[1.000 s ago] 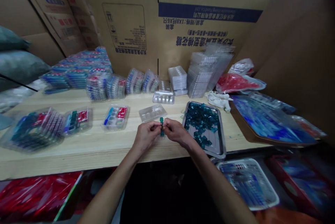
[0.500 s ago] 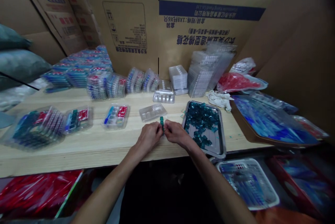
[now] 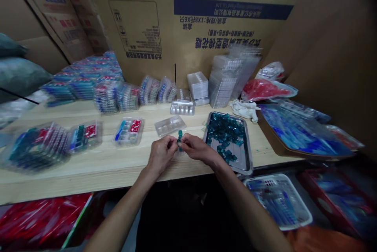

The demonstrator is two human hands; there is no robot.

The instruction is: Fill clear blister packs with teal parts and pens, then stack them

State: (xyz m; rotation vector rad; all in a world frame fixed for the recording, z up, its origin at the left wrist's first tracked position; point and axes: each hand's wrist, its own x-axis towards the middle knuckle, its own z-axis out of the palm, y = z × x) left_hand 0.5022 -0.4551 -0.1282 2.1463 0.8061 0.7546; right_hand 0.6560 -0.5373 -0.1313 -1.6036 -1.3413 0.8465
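Close together near the table's front edge, my left hand (image 3: 161, 151) and my right hand (image 3: 195, 148) pinch at a small strip of dark green pieces (image 3: 180, 133). Both hands have their fingers closed on it, and the fingertips hide part of it. Just behind them lies a clear plastic tray (image 3: 170, 125). Right of my right hand is a metal tray (image 3: 249, 153) with many loose dark green pieces (image 3: 225, 130). A clear compartment tray (image 3: 129, 131) with red and blue items sits to the left.
Filled clear packs (image 3: 41, 146) stand at the left, with more stacks (image 3: 106, 96) behind. Clear empty trays (image 3: 224, 81) are stacked before a large carton (image 3: 135, 28). An open box of blue packets (image 3: 303, 132) is at the right, above a white basket (image 3: 308, 216).
The fingers of both hands have shifted around the green strip, my right fingers now reaching further over it. The whole view has shifted slightly.
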